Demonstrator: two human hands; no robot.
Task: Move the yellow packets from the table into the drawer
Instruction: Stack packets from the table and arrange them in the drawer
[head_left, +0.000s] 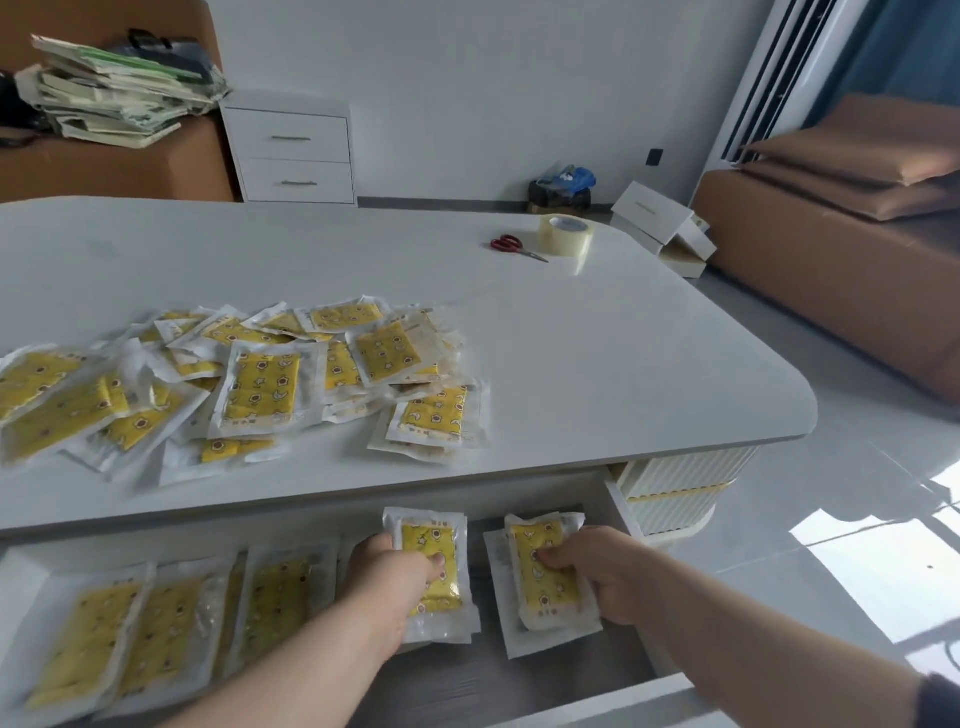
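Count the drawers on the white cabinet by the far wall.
2, both on the white cabinet: upper drawer, and lower drawer directly beneath it. Both are closed. None looks hidden.

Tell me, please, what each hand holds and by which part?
The left hand grips a yellow packet by its left edge, thumb on its face; the right hand grips a second packet by its right edge.

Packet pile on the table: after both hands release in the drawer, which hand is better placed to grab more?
Probably the left hand: the pile lies ahead of it and leftward, while the right hand sits beyond the pile's right end. Each holds a packet in the drawer.
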